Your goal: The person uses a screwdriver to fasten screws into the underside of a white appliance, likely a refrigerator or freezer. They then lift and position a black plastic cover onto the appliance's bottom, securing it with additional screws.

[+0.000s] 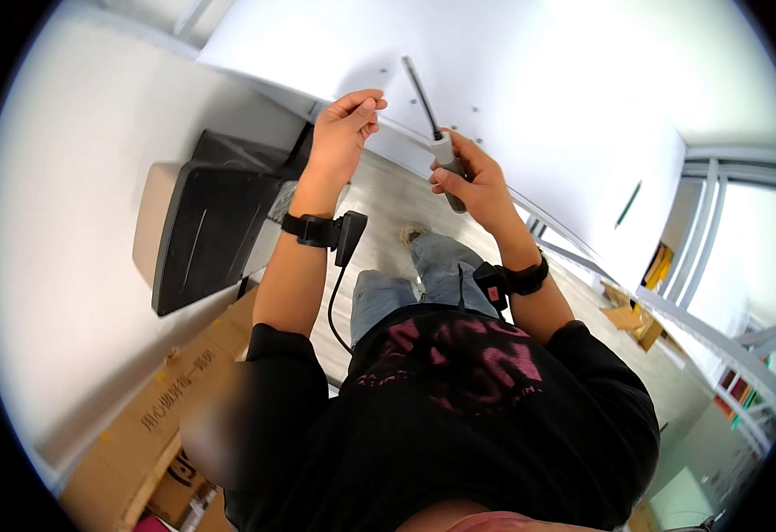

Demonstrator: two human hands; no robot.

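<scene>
Screwdriver with the grey handle and long dark shaft (pixel 445 155), gripped tight in your right hand (pixel 476 182), should stay straight against the white panel (pixel 530 106) while your left hand's (pixel 345 129) pinched fingertips (pixel 368 108) steady whatever tiny thing they hold.

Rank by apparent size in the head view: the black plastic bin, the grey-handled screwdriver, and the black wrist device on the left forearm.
1. Black plastic bin, clearly largest.
2. Grey-handled screwdriver in the right hand.
3. Black wrist device, shorter but thicker; nearly alike, and nearness to the camera blurs this.
</scene>
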